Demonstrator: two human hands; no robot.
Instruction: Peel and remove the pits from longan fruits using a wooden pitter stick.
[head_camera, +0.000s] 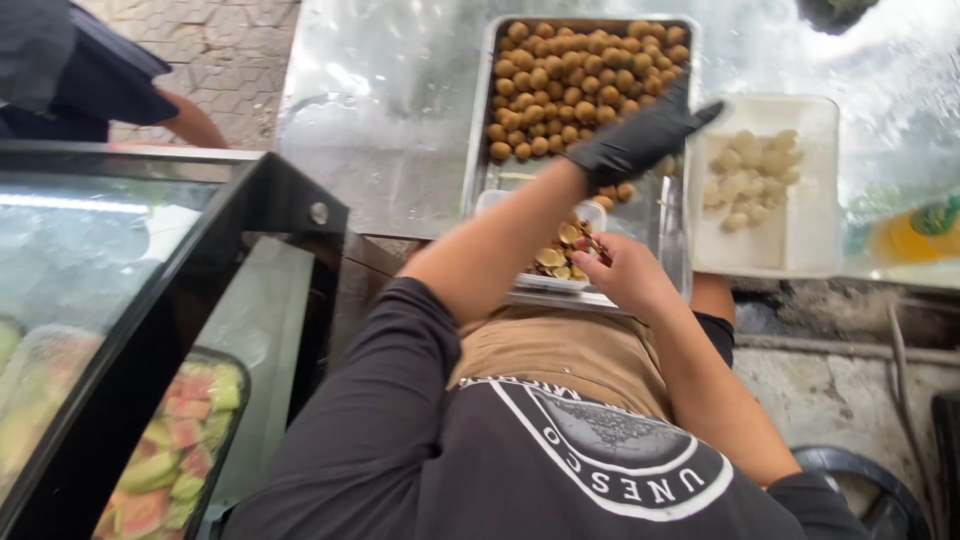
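Steel counter (400, 120), paved floor (230, 50), perhaps outdoors

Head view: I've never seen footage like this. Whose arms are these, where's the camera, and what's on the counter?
No machine here: a person wears the camera on their head, so it looks down their own arms. The left hand, in a black glove, reaches over a metal tray of small brown round fruits. The bare right hand pinches a small item, too small to identify, over a tub of shells. A white tub holds pale peeled fruits.
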